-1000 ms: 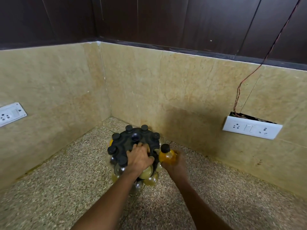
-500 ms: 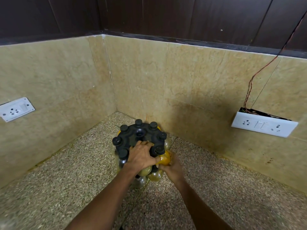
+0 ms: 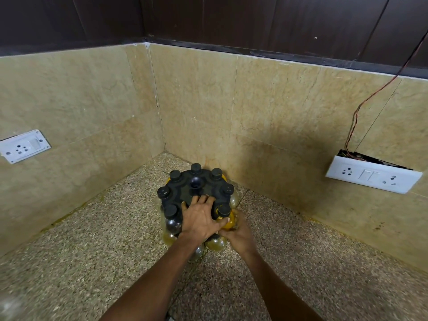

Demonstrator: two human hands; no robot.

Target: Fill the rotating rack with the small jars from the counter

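Note:
A black round rotating rack (image 3: 185, 189) stands in the corner of the speckled counter, ringed with several small black-capped jars, more hanging on a lower tier. My left hand (image 3: 200, 217) lies flat on the rack's near top, fingers spread. My right hand (image 3: 238, 235) wraps an orange-filled jar (image 3: 228, 222) whose black cap sits at the rack's near right rim slot. Whether that jar is seated in its slot is hidden by my hands.
Beige tiled walls close the corner just behind the rack. A white socket plate (image 3: 24, 145) is on the left wall, another (image 3: 372, 174) with loose red wires on the right wall. The speckled counter (image 3: 92, 251) spreads out in front.
My right hand has brought the orange jar leftward from beside the rack into its near right rim. My left hand has stayed on top. The view has shifted slightly.

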